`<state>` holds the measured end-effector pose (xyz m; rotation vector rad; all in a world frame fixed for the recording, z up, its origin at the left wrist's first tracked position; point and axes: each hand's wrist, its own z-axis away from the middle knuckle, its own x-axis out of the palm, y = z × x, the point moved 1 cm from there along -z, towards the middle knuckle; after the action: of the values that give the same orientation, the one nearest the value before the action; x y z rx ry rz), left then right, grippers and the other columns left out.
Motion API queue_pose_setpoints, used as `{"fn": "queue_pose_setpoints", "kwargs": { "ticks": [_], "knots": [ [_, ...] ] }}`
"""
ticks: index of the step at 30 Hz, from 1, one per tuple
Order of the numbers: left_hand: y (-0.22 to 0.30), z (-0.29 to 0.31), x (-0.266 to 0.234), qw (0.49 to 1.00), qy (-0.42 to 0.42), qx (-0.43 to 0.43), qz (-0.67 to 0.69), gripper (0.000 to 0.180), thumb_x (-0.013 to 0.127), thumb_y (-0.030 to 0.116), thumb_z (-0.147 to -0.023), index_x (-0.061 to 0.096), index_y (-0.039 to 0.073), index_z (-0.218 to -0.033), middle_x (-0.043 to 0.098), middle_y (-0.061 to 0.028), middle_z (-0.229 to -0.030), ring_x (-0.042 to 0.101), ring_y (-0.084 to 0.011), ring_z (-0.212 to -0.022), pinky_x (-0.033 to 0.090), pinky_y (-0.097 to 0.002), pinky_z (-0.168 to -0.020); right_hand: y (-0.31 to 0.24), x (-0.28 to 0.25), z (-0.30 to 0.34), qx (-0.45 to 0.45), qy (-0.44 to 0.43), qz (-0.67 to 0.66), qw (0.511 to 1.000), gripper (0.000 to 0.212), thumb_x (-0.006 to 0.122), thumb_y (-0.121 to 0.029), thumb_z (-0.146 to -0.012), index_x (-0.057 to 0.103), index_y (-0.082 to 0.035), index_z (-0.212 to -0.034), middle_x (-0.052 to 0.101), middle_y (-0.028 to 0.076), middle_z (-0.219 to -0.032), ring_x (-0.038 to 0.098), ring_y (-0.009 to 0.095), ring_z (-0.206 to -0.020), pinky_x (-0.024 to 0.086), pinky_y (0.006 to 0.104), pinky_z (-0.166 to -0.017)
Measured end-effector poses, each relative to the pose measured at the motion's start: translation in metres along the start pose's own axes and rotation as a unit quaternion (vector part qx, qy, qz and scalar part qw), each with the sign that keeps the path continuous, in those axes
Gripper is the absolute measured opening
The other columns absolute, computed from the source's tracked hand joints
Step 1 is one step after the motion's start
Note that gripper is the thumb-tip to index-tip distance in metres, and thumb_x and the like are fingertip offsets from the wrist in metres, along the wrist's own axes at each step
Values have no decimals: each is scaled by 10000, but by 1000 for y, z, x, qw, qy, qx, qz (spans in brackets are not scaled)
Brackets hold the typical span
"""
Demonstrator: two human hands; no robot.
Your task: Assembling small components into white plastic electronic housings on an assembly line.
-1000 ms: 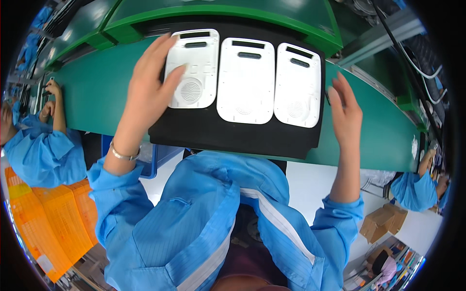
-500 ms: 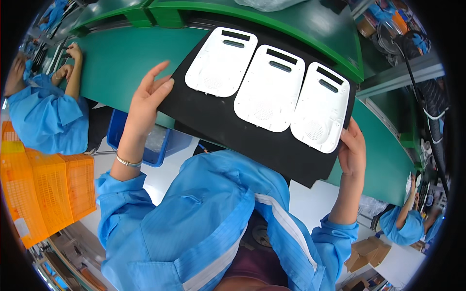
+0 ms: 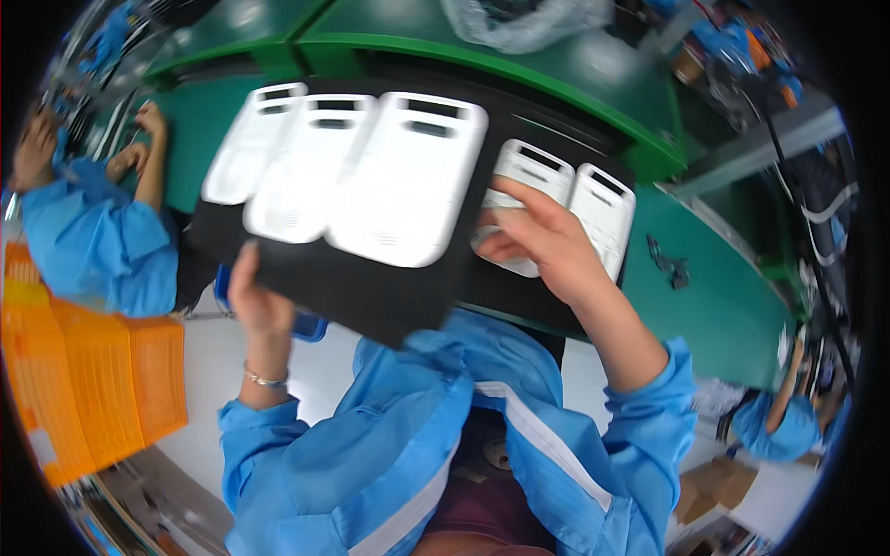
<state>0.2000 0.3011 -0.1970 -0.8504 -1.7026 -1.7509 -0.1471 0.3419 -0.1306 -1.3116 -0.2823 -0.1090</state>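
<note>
A black sheet (image 3: 343, 287) carries three white plastic housings, each with a slot at its far end; the largest-looking housing (image 3: 408, 181) lies on the right. My left hand (image 3: 261, 301) grips the sheet's near left edge, thumb on top. At the sheet's right edge my right hand (image 3: 542, 236) has its fingers curled in, and they appear to hold that edge; motion blur softens the contact. Beneath and behind my right hand, two more white housings (image 3: 601, 218) lie on a black surface on the green table, one partly covered by my fingers.
A green-edged raised shelf (image 3: 519, 65) runs along the back, with a clear plastic bag (image 3: 528, 23) on it. Small black parts (image 3: 669, 264) lie on the green table (image 3: 732, 315). Orange crates (image 3: 93, 371) stand at left, below a person in blue (image 3: 102, 232). Another person (image 3: 774, 422) is at right.
The black sheet with its three housings has moved left with my hands, uncovering two other housings at right. The small black parts on the table now show.
</note>
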Motion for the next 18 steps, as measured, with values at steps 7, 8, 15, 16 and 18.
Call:
{"fn": "queue_pose_setpoints", "kwargs": {
  "ticks": [7,8,15,16,18],
  "knots": [
    [-3,-55,-47,997,22,65,-27,369,512,254,-932,558,-4,-1192,585,-164,-1210,568,-291,-1105,443,-430,-976,-4,-183,74,-145,135,148,969,334,550,-93,-899,556,-10,-1222,666,82,-1001,626,136,-858,501,262,-776],
    [8,-75,-73,994,73,79,-23,371,533,252,-925,554,-4,-1193,581,-165,-1215,569,-292,-1101,437,-442,-982,-6,-202,81,-171,202,165,950,319,548,-74,-890,572,-10,-1201,670,80,-982,624,132,-843,505,260,-771],
    [36,-139,-128,965,189,16,-179,370,575,298,-914,567,-9,-1121,626,-152,-1106,622,-253,-985,543,-363,-797,12,-299,137,-72,462,361,807,272,600,-60,-852,633,-57,-1121,671,67,-972,623,120,-845,492,243,-758],
    [45,-144,-134,965,190,16,-180,370,575,298,-914,567,-9,-1121,626,-152,-1106,622,-253,-985,543,-363,-797,15,-299,135,-72,461,360,808,272,600,-60,-852,633,-57,-1121,671,67,-972,623,120,-845,492,243,-758],
    [63,-145,-133,870,348,33,-347,349,643,283,-873,578,1,-1069,645,-113,-999,637,-207,-874,537,-297,-670,19,-295,128,-79,411,556,718,257,630,-54,-811,653,-68,-1066,668,92,-962,634,147,-843,496,260,-756]
  ]
}}
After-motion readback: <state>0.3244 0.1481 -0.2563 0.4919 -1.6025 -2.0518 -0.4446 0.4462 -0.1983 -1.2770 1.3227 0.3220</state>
